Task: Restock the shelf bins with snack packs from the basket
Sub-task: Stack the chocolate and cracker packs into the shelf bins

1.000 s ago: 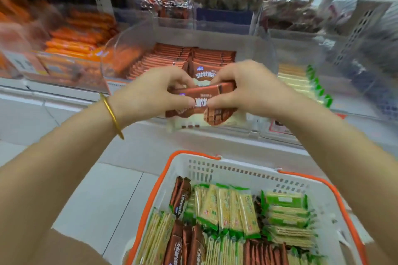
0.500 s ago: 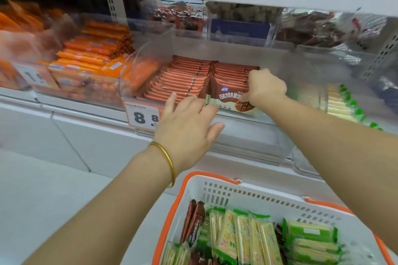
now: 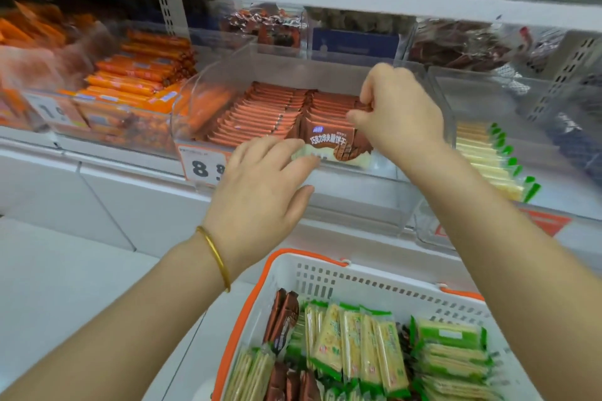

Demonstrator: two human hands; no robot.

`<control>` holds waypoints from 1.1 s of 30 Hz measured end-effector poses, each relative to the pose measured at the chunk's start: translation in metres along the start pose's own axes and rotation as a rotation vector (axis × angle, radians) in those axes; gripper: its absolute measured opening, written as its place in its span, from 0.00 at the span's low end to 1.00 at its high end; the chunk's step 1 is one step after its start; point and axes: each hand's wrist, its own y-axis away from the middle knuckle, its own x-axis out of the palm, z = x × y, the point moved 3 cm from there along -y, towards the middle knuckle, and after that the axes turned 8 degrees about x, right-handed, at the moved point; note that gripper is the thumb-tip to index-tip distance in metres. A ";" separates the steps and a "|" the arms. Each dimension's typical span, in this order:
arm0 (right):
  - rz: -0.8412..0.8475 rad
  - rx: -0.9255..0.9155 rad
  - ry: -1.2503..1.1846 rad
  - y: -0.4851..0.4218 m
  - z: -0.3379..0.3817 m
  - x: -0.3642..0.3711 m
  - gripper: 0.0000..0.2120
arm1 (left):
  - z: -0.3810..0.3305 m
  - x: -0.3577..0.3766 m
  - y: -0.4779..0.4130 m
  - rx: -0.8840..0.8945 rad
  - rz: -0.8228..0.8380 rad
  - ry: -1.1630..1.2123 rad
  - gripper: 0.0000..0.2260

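Shelf bin (image 3: 208, 81), brown snack packs (image 3: 260, 114) — our right hand (image 3: 400, 117) pinches the front packs' tops; our left hand (image 3: 260, 185), uncurled, lies at the bin's front.

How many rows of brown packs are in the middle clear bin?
2: a left row and a right row, its packs pinched by the right hand; some there may be hidden.

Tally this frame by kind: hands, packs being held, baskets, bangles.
2 hands: left hand, right hand
1 pack, in the right grip
1 basket
1 bangle
Total: 5
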 end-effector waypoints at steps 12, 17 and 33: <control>1.078 -0.100 -0.004 0.227 -0.082 0.205 0.13 | -0.024 0.039 0.092 -0.050 0.794 -0.005 0.15; 1.214 -0.366 0.220 0.268 -0.096 0.237 0.13 | -0.026 0.049 0.085 -0.012 0.867 0.058 0.17; 1.074 -0.307 -0.101 0.174 -0.099 0.119 0.04 | -0.043 0.064 0.075 -0.144 0.966 0.476 0.19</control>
